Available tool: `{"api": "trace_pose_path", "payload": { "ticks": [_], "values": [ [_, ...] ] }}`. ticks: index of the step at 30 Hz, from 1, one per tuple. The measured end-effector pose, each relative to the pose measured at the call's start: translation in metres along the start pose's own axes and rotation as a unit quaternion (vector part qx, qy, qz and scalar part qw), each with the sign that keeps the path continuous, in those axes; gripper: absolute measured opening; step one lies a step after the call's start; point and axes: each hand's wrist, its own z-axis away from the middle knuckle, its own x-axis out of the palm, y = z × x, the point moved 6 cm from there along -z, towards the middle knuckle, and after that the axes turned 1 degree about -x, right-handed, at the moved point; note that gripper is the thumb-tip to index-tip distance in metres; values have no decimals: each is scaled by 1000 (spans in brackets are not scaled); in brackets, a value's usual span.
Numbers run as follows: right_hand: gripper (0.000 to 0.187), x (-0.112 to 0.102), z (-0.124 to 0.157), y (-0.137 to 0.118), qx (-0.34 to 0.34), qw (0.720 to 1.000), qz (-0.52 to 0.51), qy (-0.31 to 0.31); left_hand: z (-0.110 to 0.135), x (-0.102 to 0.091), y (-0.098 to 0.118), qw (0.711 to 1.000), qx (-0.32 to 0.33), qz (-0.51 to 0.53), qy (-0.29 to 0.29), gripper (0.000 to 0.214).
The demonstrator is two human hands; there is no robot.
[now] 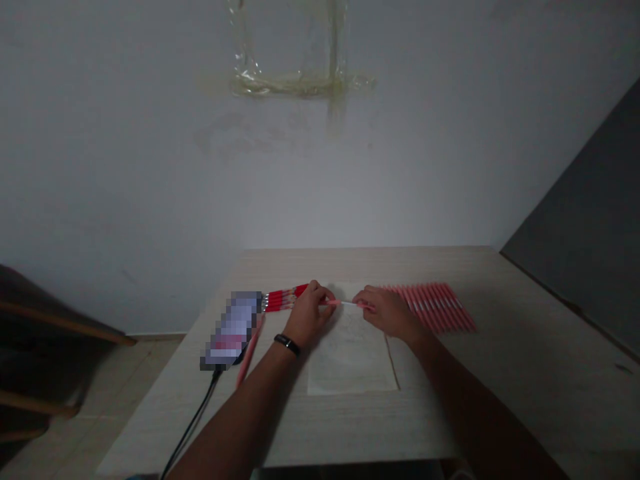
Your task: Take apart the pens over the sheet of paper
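Left hand [311,308] and right hand [387,312] both pinch one pink pen [345,303] over paper [350,363]; best held level, pulled straight, grip light.

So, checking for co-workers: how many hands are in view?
2: left hand by the red pen bundle, right hand beside the pink pen row, both holding one pen.

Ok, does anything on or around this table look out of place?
One pink pen lies alone, slanted beside the phone, apart from the neat pen row. Yellowed tape scraps cling to the wall. The left hand and right hand grip a thin pen.
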Motion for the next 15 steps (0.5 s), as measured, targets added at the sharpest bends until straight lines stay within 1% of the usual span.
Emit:
{"api": "trace_pose_path", "payload": {
  "ticks": [3, 6, 10, 15],
  "values": [
    [34, -5, 0, 7, 25, 999, 10, 25, -1, -1, -9, 999, -38, 6, 11, 28],
    [35, -7, 2, 13, 51, 998, 4, 41, -2, 1, -14, 997, -68, 22, 1, 38],
    [36, -5, 3, 17, 77, 996, -15, 49, -1, 5, -15, 995, -87, 50, -23, 37],
    [33, -2, 2, 16, 80, 995, -27, 43, 0, 7, -11, 994, -80, 67, -35, 32]
  ]
}}
